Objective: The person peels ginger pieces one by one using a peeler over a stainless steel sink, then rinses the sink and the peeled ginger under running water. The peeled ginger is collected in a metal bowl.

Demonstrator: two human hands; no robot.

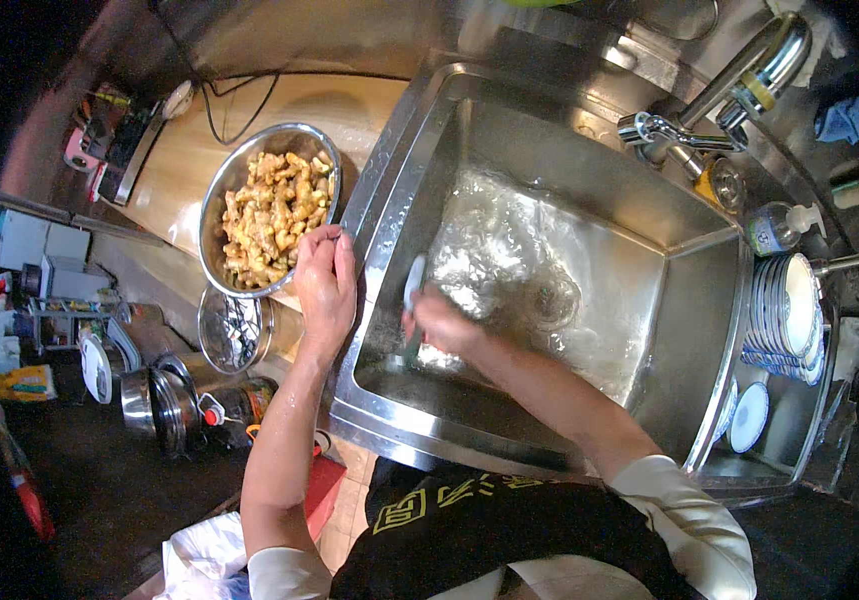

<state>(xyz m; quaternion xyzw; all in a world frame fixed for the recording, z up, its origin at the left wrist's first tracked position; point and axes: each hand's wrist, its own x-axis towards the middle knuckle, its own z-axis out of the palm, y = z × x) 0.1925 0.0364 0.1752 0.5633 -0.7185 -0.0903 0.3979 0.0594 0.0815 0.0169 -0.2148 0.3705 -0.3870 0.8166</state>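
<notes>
My left hand (pixel 326 279) grips the rim of a round stainless steel bowl (pixel 209 196) on the wooden counter left of the sink. Pieces of ginger root (pixel 276 214) fill the bowl. Inside the left part of the stainless steel sink (pixel 380 247), my right hand (pixel 440 321) is closed around a brush-like tool (pixel 414 279) with a pale upper end. Motion blurs the hand, so the tool's exact kind is unclear. Shallow, rippling water (pixel 478 247) covers part of the sink floor around a round drain (pixel 553 300).
A chrome faucet (pixel 729 82) stands at the back right. Stacked bowls (pixel 782 307), a plate (pixel 749 417) and a pump bottle (pixel 774 227) are on the right. A metal pot (pixel 238 330) stands below the counter bowl. A black cable (pixel 208 112) lies across the wooden counter.
</notes>
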